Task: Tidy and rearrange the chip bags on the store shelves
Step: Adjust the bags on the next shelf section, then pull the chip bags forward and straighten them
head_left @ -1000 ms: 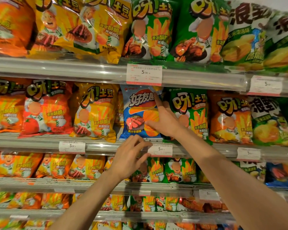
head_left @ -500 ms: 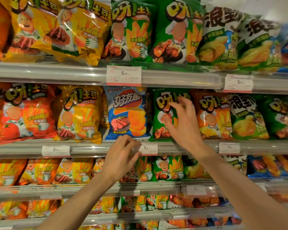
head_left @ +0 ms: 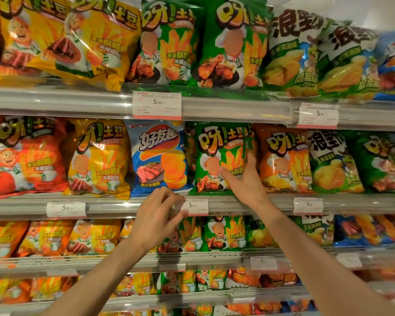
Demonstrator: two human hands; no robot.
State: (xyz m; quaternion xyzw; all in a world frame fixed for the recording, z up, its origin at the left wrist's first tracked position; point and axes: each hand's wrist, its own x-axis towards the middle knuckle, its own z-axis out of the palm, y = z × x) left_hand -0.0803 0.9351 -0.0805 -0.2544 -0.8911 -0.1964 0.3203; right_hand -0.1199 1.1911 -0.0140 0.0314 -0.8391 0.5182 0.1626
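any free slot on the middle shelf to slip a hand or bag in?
Barely. Only a dark gap between the blue bag and green bag; the right hand holds the green one. Elsewhere bags touch or overlap.

Green chip bag [head_left: 221, 156], blue neighbour [head_left: 157, 158]
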